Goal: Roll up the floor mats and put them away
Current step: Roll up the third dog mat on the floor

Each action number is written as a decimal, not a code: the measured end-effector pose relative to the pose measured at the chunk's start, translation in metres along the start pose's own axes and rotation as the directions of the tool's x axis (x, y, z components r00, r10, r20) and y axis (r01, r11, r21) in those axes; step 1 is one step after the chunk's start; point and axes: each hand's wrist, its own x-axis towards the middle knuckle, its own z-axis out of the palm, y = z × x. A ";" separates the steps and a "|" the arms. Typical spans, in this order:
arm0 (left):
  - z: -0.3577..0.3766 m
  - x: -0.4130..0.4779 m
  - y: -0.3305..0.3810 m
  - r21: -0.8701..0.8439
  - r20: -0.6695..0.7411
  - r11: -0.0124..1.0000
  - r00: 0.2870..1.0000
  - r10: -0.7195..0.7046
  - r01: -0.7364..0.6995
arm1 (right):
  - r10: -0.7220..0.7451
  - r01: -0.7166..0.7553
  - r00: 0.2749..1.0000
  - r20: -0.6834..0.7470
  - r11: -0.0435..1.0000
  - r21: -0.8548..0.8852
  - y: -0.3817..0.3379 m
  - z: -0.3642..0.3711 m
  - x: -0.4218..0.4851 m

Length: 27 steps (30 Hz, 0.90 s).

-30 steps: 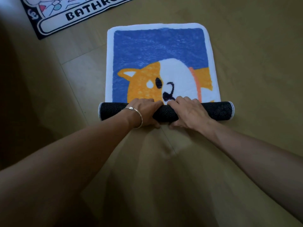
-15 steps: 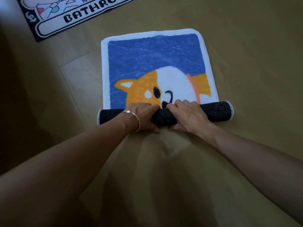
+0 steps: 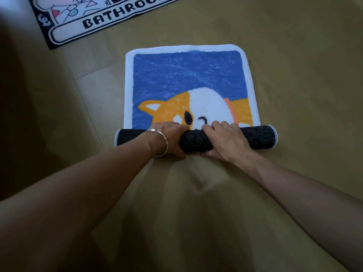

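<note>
Two mats in shot, and the one being worked on is the dog mat (image 3: 186, 75), blue with a white border and an orange-and-white dog on it. It lies on the wooden floor (image 3: 294, 95) right in front of the person. Its near end is wound into a tight roll (image 3: 196, 143) that shows the black, dotted underside. The roll lies crosswise on the floor and covers the lower part of the dog's face, so only an ear, an eye and a bit of the nose line show past it. The rest of the mat beyond it is flat, pile side up.

Both hands are on the middle of the roll, side by side, with a short stretch of black backing between them. The left hand (image 3: 169, 136) is curled over the top, fingers wrapped to the far side, thumb low on the near side. The right hand (image 3: 225, 138) grips it the same way. Silver bracelet (image 3: 163, 143) on the left wrist.

Further out, far left, the bathroom mat (image 3: 64, 32) lies flat, well apart from the dog mat and partly cut off by the frame.
</note>
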 end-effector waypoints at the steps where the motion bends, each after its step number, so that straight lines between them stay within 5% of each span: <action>1: 0.003 -0.002 0.001 0.052 -0.027 0.999 1.000 0.003 -0.002 | 0.001 -0.001 1.000 0.019 1.000 0.017 0.001 -0.002 0.003; 7: 0.015 -0.003 0.004 0.080 -0.114 0.996 0.993 -0.033 0.043 | -0.040 0.019 0.987 0.159 0.991 0.132 0.005 -0.014 0.015; 13: 0.005 -0.001 0.004 0.014 0.025 1.000 1.000 0.010 -0.010 | -0.066 0.064 0.994 0.082 0.998 0.025 -0.010 -0.006 0.004; 20: 0.022 -0.011 0.006 0.178 -0.155 0.984 0.987 0.039 -0.011 | -0.033 -0.020 0.964 0.263 0.980 0.200 -0.009 -0.018 0.015; 27: 0.029 -0.011 0.010 0.115 -0.179 0.993 0.984 0.007 0.014 | -0.036 0.034 0.998 0.059 0.999 0.036 -0.018 -0.002 0.000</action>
